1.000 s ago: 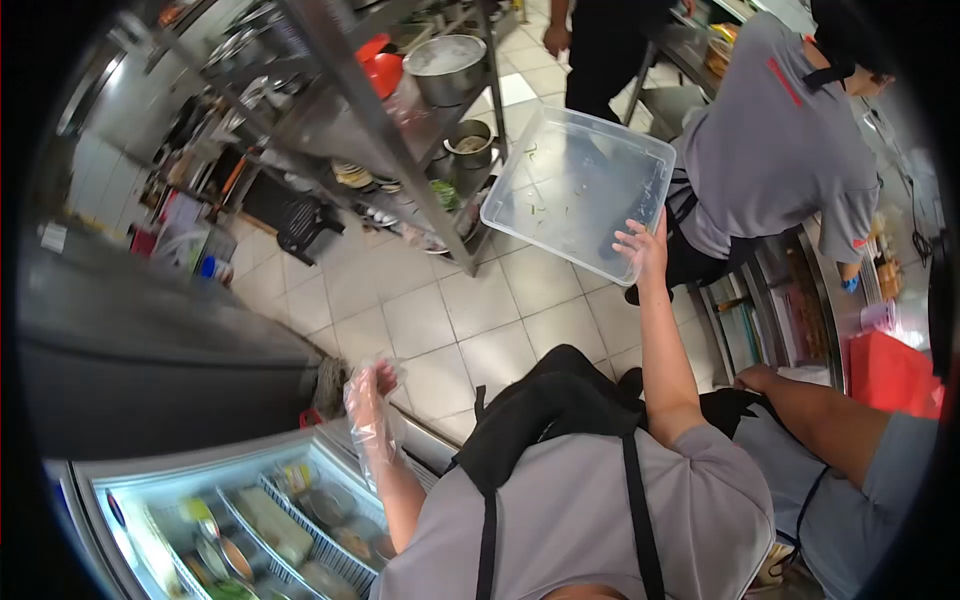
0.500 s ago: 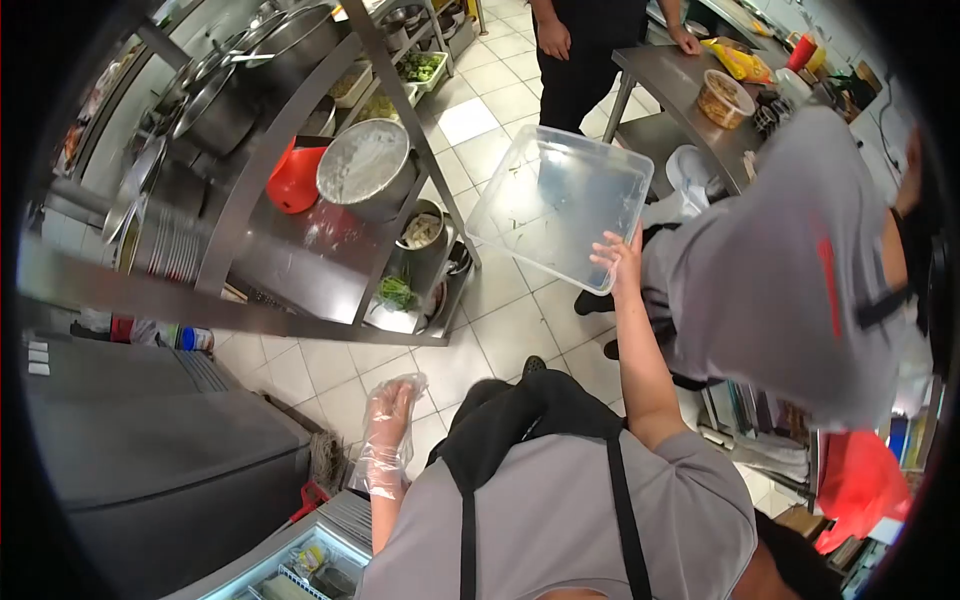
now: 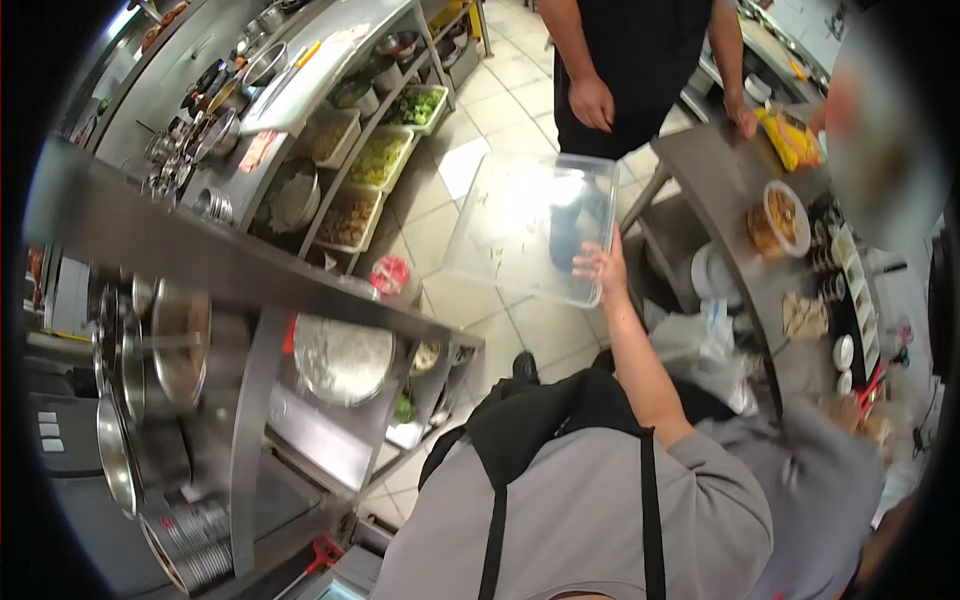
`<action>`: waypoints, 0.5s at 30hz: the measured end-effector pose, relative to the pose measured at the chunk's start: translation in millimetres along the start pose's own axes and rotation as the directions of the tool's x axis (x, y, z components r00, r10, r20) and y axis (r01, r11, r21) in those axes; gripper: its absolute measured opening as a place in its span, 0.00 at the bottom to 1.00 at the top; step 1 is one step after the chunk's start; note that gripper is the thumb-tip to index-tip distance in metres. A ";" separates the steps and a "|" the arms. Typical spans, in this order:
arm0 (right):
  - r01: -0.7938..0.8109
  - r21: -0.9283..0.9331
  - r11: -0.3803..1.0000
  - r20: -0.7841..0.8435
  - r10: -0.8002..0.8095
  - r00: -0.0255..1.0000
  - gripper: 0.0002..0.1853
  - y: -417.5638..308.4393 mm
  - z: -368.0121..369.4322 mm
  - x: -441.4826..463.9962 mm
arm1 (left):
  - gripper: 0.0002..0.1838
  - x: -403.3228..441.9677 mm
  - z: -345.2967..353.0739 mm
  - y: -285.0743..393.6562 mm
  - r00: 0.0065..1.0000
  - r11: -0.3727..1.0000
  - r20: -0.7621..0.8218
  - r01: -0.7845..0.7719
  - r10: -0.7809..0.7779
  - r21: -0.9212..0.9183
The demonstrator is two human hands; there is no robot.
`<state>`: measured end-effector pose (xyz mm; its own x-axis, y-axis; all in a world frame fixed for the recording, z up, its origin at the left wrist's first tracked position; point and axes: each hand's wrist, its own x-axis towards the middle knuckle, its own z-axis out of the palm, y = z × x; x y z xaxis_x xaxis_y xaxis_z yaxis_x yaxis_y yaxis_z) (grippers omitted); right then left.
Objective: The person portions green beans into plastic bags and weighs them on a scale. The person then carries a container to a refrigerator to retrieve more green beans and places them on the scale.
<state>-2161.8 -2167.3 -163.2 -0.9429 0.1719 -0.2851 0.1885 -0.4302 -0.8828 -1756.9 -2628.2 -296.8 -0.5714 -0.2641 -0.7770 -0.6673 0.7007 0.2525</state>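
Observation:
My right hand (image 3: 602, 270) grips one edge of a clear plastic container (image 3: 520, 225), its fingers spread against the near right corner. Small green scraps stick to the container, which is held out in front of me above the tiled floor. My left hand is out of the frame. Beyond the container stands a person in black (image 3: 635, 70), one hand hanging and the other on the steel table (image 3: 725, 200).
A steel shelf (image 3: 250, 400) with pots stands at the left. Behind it a counter (image 3: 310, 90) has trays of food (image 3: 380, 160) below. On the right table are a tub (image 3: 778, 220) and a yellow bag (image 3: 790, 138). Another person in grey (image 3: 810, 490) is close at my right.
The view has moved forward past the chest fridge, toward the shelf and the person in black. The container stays in my right hand. My gloved left hand has left the view.

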 end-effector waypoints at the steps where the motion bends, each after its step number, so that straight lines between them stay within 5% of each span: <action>1: -0.008 -0.011 1.000 0.006 0.008 1.000 0.42 -2.9 2.4 16.2 | 0.15 16.5 -13.7 29.5 1.000 0.999 -0.021 -0.013 0.012 -0.048; 8: -0.065 -0.012 0.998 0.105 0.066 0.992 0.42 -24.4 41.8 153.9 | 0.14 113.9 -109.4 244.8 0.963 0.922 -0.220 -0.219 0.153 -0.319; 15: -0.095 0.007 0.995 0.258 0.090 0.962 0.43 -51.7 124.9 308.1 | 0.14 155.9 -135.0 348.4 0.970 0.896 -0.234 -0.157 0.062 -0.415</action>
<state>-2496.4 -2202.8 -158.8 -0.9609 -0.1017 -0.2576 0.2753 -0.4504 -0.8493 -2143.0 -2514.8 -252.1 -0.7072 -0.3680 -0.6037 -0.7067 0.3946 0.5873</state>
